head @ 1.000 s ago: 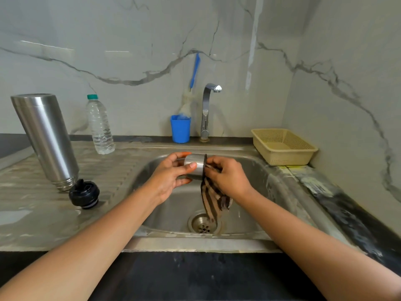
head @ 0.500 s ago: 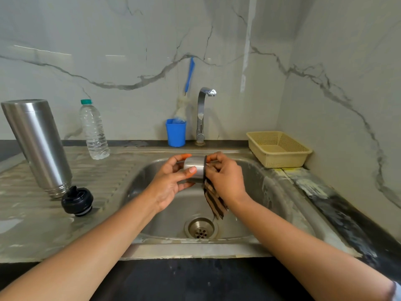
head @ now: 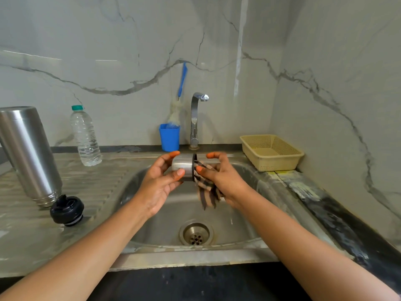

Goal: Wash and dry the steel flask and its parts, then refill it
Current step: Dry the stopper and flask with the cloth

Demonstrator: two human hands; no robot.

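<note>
My left hand (head: 159,183) grips the steel flask cup (head: 182,167) on its side above the sink (head: 269,192), thumb and fingers curled round it. My right hand (head: 223,179) holds a brown striped cloth (head: 206,192) at the cup's open mouth, and the cloth's end hangs down toward the drain. The steel flask body (head: 28,153) stands upside down on the draining board at the left. Its black stopper (head: 66,210) lies right in front of it.
A clear water bottle (head: 85,137) with a green cap stands behind the flask. A blue cup (head: 169,137) with a bottle brush and the tap (head: 195,118) are at the back. A beige plastic basket (head: 271,152) sits at the right, by the marble wall.
The cup and both hands have stayed over the sink. My right fingers have loosened and opened a little around the cloth at the cup's mouth.
</note>
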